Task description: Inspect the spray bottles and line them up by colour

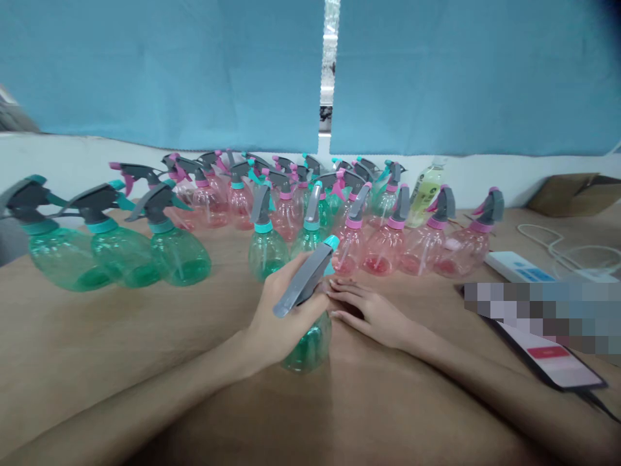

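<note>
My left hand (274, 317) is wrapped round the neck of a green spray bottle (308, 346) with a grey and turquoise trigger head. That bottle stands on the table in front of me. Just right of it rests my right hand (373, 314), its fingers stretched out towards the bottle; whether the fingertips touch it I cannot tell. Beyond my hands, another green spray bottle (269, 252) stands beside one with a similar turquoise collar. To their right are several pink spray bottles (381, 252) with pink collars.
Three green spray bottles (182, 259) stand at the left of the wooden table (204, 414). More bottles crowd the back, near a yellowish drink bottle (427, 194). At right lie a phone (548, 353), a white power strip (519, 266), a cable and a cardboard box (572, 194).
</note>
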The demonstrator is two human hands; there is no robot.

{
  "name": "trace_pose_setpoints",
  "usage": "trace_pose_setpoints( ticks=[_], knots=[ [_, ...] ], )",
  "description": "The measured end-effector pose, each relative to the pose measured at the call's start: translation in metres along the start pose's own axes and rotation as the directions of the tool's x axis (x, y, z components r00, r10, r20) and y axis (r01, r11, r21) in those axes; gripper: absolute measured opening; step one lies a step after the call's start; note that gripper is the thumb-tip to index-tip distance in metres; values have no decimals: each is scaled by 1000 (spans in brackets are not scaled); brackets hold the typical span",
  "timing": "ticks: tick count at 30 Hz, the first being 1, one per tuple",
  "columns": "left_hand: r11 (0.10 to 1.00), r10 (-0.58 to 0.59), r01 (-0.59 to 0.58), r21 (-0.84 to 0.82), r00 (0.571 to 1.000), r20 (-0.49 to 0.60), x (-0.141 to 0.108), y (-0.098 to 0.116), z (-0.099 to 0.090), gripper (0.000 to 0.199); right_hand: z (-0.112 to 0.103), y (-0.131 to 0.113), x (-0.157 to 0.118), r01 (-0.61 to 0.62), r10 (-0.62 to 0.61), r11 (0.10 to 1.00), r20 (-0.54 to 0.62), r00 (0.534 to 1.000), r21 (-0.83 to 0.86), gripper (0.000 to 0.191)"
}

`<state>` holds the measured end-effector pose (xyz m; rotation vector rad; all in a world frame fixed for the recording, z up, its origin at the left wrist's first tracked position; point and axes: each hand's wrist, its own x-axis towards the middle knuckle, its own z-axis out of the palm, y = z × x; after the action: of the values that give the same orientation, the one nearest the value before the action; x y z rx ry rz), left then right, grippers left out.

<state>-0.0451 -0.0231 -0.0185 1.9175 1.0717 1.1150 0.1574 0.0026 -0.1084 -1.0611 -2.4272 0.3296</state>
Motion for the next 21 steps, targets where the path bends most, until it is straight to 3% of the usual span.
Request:
trace_pose_setpoints(
  ticks=[21],
  knots=[
    [991,75,-76,113,997,13,5,17,-5,11,1,2,-1,-19,19,1000,21,1000,8,47]
  ],
)
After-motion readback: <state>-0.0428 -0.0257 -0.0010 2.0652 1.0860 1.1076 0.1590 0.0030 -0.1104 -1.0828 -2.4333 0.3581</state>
